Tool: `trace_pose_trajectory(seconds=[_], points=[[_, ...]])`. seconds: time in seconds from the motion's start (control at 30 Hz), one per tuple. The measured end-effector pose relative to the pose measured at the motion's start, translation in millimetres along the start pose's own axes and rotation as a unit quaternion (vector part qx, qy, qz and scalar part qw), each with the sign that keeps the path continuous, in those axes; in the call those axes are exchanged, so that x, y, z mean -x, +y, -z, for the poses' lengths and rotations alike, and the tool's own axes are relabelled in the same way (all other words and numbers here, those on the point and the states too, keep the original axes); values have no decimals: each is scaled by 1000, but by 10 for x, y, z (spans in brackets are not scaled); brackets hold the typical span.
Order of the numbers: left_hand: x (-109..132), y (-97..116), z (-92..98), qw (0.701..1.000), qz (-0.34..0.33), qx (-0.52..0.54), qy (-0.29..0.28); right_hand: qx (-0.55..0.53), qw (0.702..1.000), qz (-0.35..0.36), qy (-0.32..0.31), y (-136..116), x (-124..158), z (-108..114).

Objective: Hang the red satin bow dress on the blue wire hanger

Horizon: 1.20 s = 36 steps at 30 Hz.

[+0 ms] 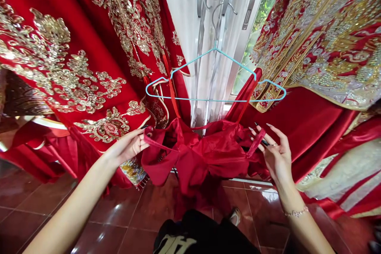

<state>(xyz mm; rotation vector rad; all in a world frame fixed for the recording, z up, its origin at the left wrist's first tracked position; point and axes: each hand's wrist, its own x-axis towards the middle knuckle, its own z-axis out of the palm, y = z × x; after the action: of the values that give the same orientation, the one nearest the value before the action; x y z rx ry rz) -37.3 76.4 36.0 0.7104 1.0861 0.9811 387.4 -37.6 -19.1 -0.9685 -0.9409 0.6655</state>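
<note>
A red dress (196, 151) hangs by two thin straps from a light blue hanger (208, 99), whose metal hook (214, 20) is up near a white frame. On the left side, my left hand (133, 143) pinches a red band of the dress between its fingertips and holds it out sideways. My right hand (275, 149) grips the matching red band on the other side, with some fingers spread. Both hands are below the hanger, level with the top of the dress.
Red garments with gold sequins (83, 67) hang at the left. A beaded gold and red garment (327, 47) hangs at the right, with red satin below. Behind are a white curtain and a window frame (248, 12). Dark red tiles (116, 214) cover the floor.
</note>
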Motion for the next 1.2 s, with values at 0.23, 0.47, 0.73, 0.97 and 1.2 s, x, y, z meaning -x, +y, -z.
trace_pose_trajectory(seconds=[0.23,0.47,0.73,0.97,1.2], points=[[107,-130,-300,994,-64,82,36,41,996,68,28,79,-91,-30],[159,-261,-84,989,-146,-35,7,76,982,149,86,150,-64,-59],[252,-374,30,988,-143,15,62,109,965,222,89,-3,-81,-166],[235,-375,97,931,-250,-255,75,111,963,223,103,-21,-85,-145],[407,-222,-57,997,-72,-27,29,161,962,204,88,-95,-157,-165]])
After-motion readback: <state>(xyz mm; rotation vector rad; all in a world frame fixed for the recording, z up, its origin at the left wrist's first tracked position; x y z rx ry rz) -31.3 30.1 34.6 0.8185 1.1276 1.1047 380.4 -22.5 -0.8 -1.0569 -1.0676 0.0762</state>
